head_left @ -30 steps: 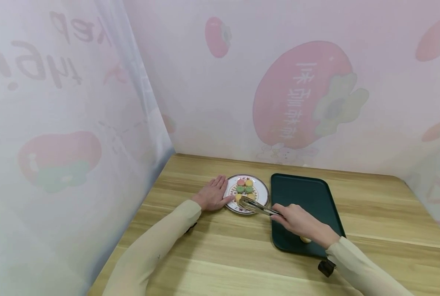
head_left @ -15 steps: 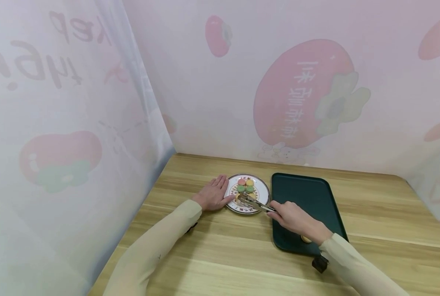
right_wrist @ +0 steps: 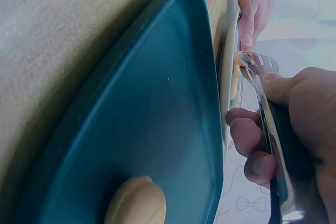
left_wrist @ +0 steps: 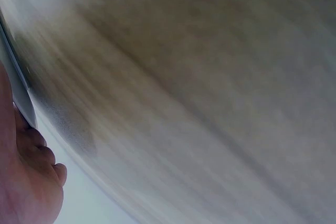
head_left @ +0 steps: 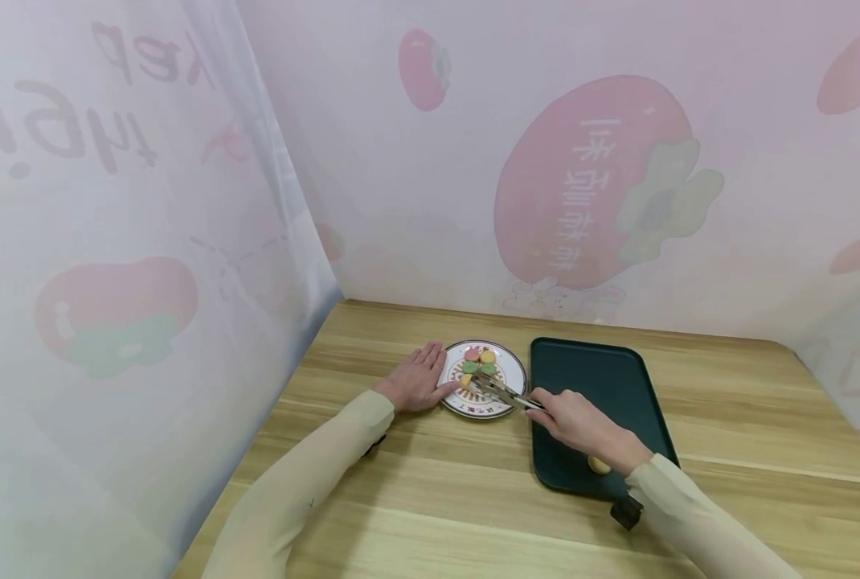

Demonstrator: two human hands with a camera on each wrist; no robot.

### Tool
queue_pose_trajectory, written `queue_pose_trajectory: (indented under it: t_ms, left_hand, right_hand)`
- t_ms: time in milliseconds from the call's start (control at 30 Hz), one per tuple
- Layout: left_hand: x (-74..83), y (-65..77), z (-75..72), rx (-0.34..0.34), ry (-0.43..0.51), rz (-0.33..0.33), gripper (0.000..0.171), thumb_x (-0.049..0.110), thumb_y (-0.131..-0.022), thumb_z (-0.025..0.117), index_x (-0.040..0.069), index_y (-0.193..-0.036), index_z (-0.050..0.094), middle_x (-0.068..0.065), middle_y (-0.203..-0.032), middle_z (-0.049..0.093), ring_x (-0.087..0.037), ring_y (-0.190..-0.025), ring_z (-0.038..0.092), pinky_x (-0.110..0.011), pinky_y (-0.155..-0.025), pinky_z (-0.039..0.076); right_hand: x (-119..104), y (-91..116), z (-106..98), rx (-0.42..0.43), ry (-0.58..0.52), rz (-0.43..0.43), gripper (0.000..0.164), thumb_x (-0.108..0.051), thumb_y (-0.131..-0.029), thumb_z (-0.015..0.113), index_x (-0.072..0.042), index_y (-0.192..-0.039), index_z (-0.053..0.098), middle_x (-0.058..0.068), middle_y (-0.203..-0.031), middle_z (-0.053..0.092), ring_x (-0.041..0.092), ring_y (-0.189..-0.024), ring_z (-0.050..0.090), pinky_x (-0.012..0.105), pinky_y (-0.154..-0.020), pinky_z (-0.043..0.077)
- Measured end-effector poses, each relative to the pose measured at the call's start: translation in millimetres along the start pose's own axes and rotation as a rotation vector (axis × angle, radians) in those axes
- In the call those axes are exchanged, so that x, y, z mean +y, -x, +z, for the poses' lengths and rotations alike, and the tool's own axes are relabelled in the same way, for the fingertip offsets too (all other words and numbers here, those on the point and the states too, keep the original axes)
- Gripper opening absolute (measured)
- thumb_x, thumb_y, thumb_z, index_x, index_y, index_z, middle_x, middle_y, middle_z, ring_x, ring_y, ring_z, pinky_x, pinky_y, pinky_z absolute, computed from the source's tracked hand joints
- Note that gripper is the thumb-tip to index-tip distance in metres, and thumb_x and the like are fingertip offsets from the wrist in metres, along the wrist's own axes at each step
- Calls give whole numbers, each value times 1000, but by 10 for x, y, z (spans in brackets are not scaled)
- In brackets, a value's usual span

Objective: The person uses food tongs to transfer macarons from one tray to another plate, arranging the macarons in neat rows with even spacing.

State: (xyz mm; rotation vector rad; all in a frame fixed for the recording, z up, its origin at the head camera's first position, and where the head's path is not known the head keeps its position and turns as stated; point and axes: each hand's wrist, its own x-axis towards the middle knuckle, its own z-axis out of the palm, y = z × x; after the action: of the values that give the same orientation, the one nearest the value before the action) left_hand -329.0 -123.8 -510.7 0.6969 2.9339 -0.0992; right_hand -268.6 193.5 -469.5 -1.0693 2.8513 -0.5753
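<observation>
My left hand [head_left: 417, 379] lies with straight fingers at the left rim of a patterned white plate [head_left: 513, 371], thumb over the edge. On the plate are several macarons: a pink one [head_left: 471, 354], a yellow one [head_left: 487, 356], green ones, and another yellow one [head_left: 466, 381] nearer me. My right hand [head_left: 578, 420] grips metal tongs [head_left: 505, 394], whose tips reach over the plate's lower right macarons and partly hide them. In the right wrist view, thumb and fingers close around the tongs [right_wrist: 269, 124]. I cannot tell whether the tips hold a macaron.
A dark green tray [head_left: 589, 366] lies right of the plate, under my right forearm. A yellowish macaron [head_left: 599, 466] rests near its front end, larger in the right wrist view. Printed curtains [head_left: 401, 201] stand behind and left of the wooden table [head_left: 415, 490].
The tongs' tips have shifted slightly right, off the near left yellow macaron, which now shows, to the macaron beside it. My left hand has stayed at the plate.
</observation>
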Motion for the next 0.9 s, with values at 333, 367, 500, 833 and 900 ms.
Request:
queue_pose_trajectory:
  t_ms: [333, 367, 500, 833, 900]
  left_hand:
    - [3, -4, -5, 8, -15, 3, 86, 64, -101, 16, -2, -156, 13, -20, -164, 10, -32, -154, 10, -43, -125, 14]
    - [4, -7, -1, 7, -13, 3, 86, 64, -101, 17, -2, -156, 13, -20, -164, 10, -32, -154, 10, -43, -126, 14]
    - [5, -5, 9, 8, -1, 5, 86, 63, -101, 18, -2, -156, 14, -20, -164, 10, -32, -154, 10, -42, -125, 14]
    - [5, 3, 10, 9, -15, 9, 88, 66, -100, 13, -2, -156, 13, -19, -165, 9, -31, -154, 9, -42, -125, 14]
    - [2, 3, 11, 11, -15, 11, 89, 66, -99, 12, -2, -156, 13, -20, -164, 9, -32, -154, 9, -42, -125, 14]
  right_hand:
    - [12, 24, 13, -20, -35, -6, 12, -23, -98, 60, -13, -103, 62, -12, -58, 44, -1, -45, 39, 17, -42, 32]
    - [12, 25, 18, -24, -36, -9, 11, -24, -98, 60, -13, -102, 62, -12, -58, 44, -1, -45, 40, 16, -42, 32]
    - [-3, 21, 24, -43, -64, -5, 10, -25, -99, 60, -15, -101, 62, -12, -60, 45, -2, -47, 42, 16, -44, 35]
    - [-51, 43, 31, -123, -225, 35, 17, -27, -102, 54, -11, -106, 61, -9, -61, 50, 4, -43, 49, 20, -39, 40]
    - [-52, 45, 41, -129, -236, 37, 18, -26, -102, 54, -10, -107, 61, -8, -62, 51, 4, -43, 49, 20, -39, 41]
